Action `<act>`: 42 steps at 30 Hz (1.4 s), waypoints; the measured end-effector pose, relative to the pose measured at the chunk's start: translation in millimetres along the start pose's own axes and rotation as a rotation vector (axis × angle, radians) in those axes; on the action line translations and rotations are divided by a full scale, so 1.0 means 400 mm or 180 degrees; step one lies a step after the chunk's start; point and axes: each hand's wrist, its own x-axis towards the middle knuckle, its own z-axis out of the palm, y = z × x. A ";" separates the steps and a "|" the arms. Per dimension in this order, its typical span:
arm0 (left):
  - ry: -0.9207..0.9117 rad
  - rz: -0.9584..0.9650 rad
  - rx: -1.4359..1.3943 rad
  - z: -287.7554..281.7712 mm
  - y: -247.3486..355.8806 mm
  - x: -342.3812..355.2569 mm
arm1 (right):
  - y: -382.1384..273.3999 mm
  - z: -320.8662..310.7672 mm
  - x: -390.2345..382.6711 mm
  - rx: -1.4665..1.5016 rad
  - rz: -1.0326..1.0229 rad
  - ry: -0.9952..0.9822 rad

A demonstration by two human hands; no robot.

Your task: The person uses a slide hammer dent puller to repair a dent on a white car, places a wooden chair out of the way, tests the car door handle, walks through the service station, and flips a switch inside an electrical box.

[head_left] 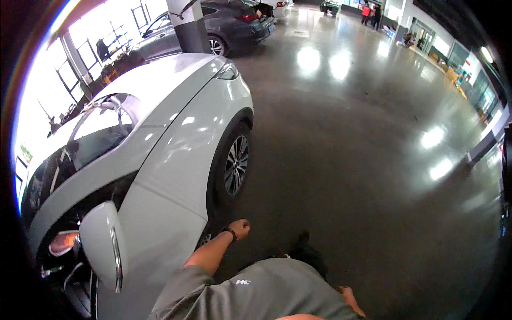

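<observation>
My left hand [241, 229] hangs low beside the white car [176, 170], just behind its front wheel [236, 165]. Its fingers are curled in, nothing shows in them, and a dark band [230, 233] circles the wrist. The hand appears apart from the car's side. At the lower edge, right of my body, my right hand [348, 295] is seen only in part; its fingers are too small and indistinct to read. The car's white wing mirror [101, 245] with a chrome strip sticks out left of my left arm.
A dark grey car [240, 26] with its rear lid raised stands beyond a pillar [189, 32]. Dark shiny floor [341, 138] stretches ahead and right. Two people [370, 15] stand far off. Another pillar [488, 141] and boxes [453, 77] line the right side.
</observation>
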 end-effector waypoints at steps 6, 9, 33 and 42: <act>0.0359 -0.0008 0.0164 -0.157 0.022 0.324 | 0.138 -0.230 0.355 0.4787 -0.0542 0.0389; -0.0827 -0.0604 0.0859 -0.225 0.077 0.466 | 0.307 -0.569 0.753 0.0317 0.0203 0.0294; 0.0681 0.0104 -0.0912 -1.414 0.740 1.806 | 0.360 -1.768 2.198 0.1306 0.0631 -0.0575; 0.0443 -0.0508 -0.1273 -1.750 0.852 2.292 | 0.548 -2.180 3.026 0.0643 0.0159 -0.0334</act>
